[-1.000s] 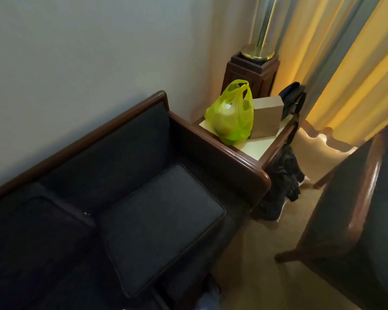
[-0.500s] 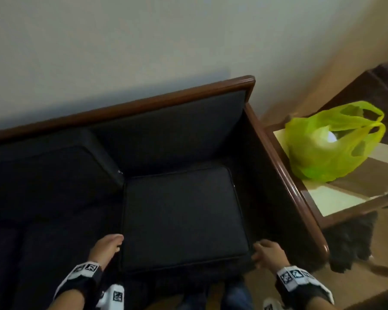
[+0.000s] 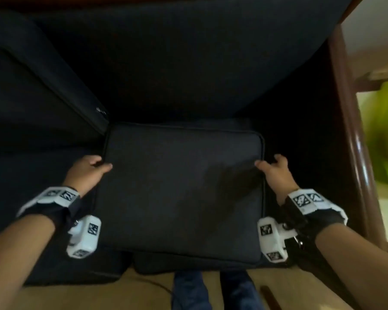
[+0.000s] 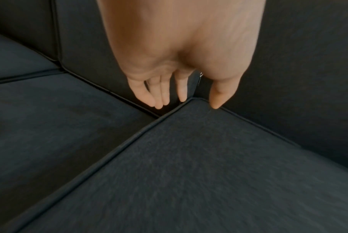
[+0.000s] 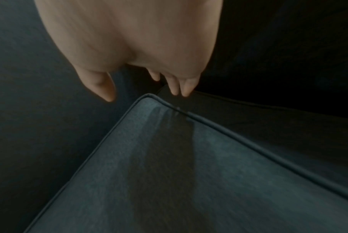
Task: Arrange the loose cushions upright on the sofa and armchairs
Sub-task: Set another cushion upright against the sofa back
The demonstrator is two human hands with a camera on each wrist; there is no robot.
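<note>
Both hands (image 3: pixel 86 171) (image 3: pixel 276 173) flank the cushion (image 3: pixel 179 193), lying flat on the sofa (image 3: pixel 188 63).

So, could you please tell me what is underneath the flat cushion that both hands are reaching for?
The cushion lies flat on the sofa seat, whose front edge shows below it. Anything beneath its middle is covered.

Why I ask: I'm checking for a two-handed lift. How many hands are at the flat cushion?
2. The left hand is at the far left corner of the cushion, the right hand at its far right corner. Neither is hidden.
</note>
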